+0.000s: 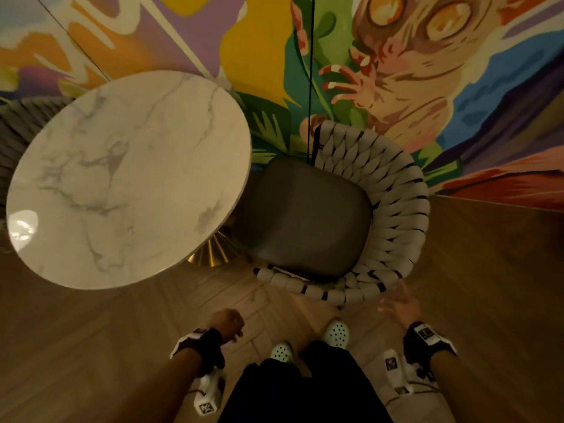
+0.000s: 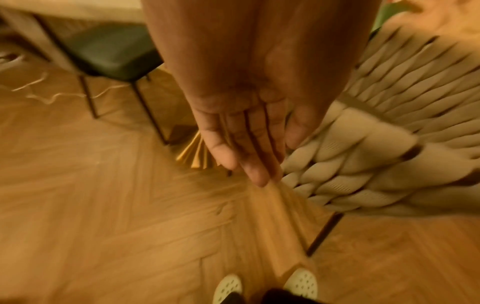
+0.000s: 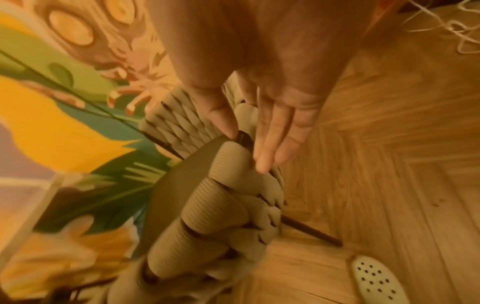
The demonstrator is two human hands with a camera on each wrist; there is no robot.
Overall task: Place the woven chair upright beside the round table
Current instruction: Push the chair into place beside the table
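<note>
Head view: cream rope-woven chair with grey seat cushion, upright on its legs on the herringbone wood floor, just right of the round white marble counter, mural wall behind. Right hand: fingers spread and released, near the chair's near rim, grasping nothing. Left hand: loosely curled in this view, straight-fingered at the wrist camera, empty. Placement appears done; best practice: confirm all legs sit flat.
</note>
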